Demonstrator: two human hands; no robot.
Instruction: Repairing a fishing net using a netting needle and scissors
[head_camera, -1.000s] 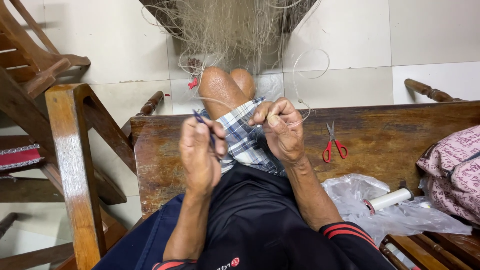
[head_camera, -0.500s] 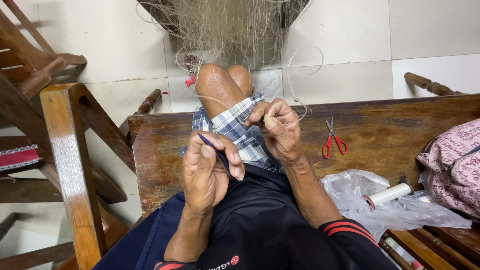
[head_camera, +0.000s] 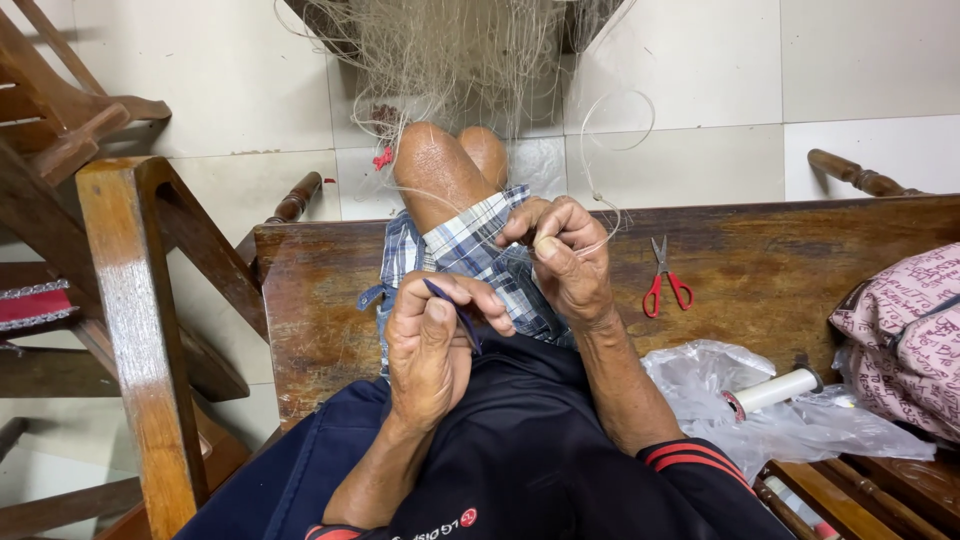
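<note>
1. Hands: two, a left hand (head_camera: 430, 345) and a right hand (head_camera: 565, 255).
2. Blue netting needle (head_camera: 452, 308): one.
3. Fishing net (head_camera: 450, 50): one.
4. Red-handled scissors (head_camera: 665, 280): one pair.
5. White thread spool (head_camera: 775, 390): one.
6. Clear plastic bag (head_camera: 700, 375): one.
7. Pink patterned bag (head_camera: 905, 335): one.
8. Wooden table (head_camera: 320, 300): one.

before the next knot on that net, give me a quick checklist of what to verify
1. Left hand grips the dark blue netting needle: ok.
2. Right hand pinches the clear line at the net: ok.
3. Line free of tangles: cannot tell, it loops loosely above the hand.
4. Red scissors on the bench, beside the right hand: ok.
5. White spool on the plastic bag: ok.
</note>
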